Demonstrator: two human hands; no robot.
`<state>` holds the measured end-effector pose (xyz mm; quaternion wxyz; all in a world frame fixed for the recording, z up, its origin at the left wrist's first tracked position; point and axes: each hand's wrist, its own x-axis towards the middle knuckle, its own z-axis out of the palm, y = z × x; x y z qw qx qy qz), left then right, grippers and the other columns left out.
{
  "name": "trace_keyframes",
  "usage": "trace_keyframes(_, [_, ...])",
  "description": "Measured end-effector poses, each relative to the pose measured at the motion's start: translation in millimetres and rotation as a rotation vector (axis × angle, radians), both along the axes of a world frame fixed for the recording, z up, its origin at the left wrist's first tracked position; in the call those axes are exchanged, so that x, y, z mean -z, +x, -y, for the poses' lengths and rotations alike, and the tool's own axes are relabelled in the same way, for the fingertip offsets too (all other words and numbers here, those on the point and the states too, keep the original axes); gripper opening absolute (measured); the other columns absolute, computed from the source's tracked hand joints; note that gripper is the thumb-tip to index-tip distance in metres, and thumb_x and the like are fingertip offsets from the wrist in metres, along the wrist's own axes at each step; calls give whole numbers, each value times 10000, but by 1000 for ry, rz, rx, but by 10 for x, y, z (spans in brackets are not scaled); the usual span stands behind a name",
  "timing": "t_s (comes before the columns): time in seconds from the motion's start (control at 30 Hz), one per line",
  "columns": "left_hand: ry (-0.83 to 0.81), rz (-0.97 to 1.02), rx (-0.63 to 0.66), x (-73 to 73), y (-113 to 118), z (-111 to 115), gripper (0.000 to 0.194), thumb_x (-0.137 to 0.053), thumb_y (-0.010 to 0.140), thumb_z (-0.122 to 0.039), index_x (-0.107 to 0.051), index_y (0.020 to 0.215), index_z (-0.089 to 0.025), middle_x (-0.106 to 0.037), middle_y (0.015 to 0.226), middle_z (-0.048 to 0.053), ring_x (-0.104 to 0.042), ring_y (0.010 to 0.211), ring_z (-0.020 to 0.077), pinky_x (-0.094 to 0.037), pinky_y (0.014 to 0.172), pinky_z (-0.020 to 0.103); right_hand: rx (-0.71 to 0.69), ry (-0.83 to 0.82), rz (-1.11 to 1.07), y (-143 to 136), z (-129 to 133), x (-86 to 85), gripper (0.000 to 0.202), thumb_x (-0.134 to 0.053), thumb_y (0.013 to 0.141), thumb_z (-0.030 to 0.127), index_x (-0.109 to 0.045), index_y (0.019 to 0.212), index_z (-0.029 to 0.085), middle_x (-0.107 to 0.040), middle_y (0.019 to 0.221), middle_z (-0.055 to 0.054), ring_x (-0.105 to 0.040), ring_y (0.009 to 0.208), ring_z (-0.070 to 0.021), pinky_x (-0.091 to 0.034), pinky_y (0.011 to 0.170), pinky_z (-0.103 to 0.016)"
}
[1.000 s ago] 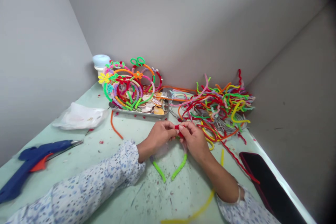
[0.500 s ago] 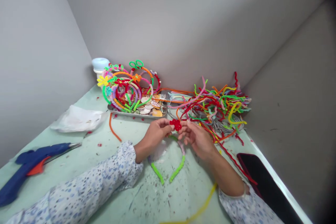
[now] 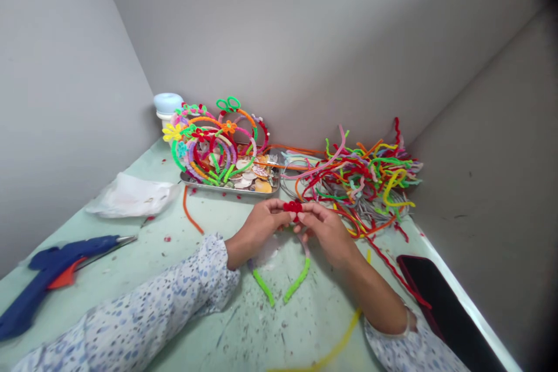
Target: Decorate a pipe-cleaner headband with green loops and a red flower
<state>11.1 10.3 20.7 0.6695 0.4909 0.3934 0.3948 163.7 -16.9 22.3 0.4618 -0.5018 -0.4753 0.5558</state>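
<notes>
A small red fuzzy flower (image 3: pixel 292 207) is pinched between both hands near the middle of the view. My left hand (image 3: pixel 260 222) grips its left side with thumb and fingers. On its right side, the thumb and fingers of my right hand (image 3: pixel 326 231) press on it. Just below the hands lies a headband (image 3: pixel 297 280) wrapped in green and lilac fuzzy wire, its two green ends pointing toward me. The hands hide the top of the headband.
Finished-looking headbands (image 3: pixel 200 151) rest on a metal tray (image 3: pixel 231 189) of shells. Tangled fuzzy wires (image 3: pixel 361 174) lie right, above a phone (image 3: pixel 444 308). A blue glue gun (image 3: pixel 56 267) and white packet (image 3: pixel 133 196) are left. A yellow wire (image 3: pixel 340 343) lies in front.
My right thumb has come onto the red flower, and the fingers of my right hand have closed in. The flower is tilted differently and looks flatter.
</notes>
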Motion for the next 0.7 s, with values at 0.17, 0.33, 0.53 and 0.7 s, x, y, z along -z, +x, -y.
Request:
trace_keyframes(0.17, [17,-68,16,18,14,20,122,-656,649,-192,-576,717,-130,-569,576,-10,-436,489,73,-309,496,223,26,-3,53,-2,11,-9,221,-628,746,387,-562,729,177,-592,535,23,-468,392,-84,-375,360,-192])
trace_keyframes(0.33, [63,-74,5,35,28,33,117,-645,645,-177,-564,718,-134,-571,581,-19,-454,507,74,-323,511,214,98,-98,-37,-75,28,15,228,-620,719,371,-512,643,185,-528,451,47,-376,326,-66,-306,305,-182])
trace_keyframes(0.53, [50,-32,-3,48,17,29,117,-630,671,-182,-578,765,-137,-575,604,-19,-480,526,78,-345,526,214,101,-100,-75,-79,25,-11,238,-639,719,392,-542,709,175,-567,516,31,-440,371,-68,-327,359,-185])
trace_keyframes(0.7, [42,-66,6,79,15,17,132,-642,643,-164,-589,759,-130,-584,610,-12,-473,510,76,-346,509,211,117,-2,98,-67,27,-70,234,-667,704,391,-584,777,185,-544,524,46,-444,414,-83,-332,377,-196])
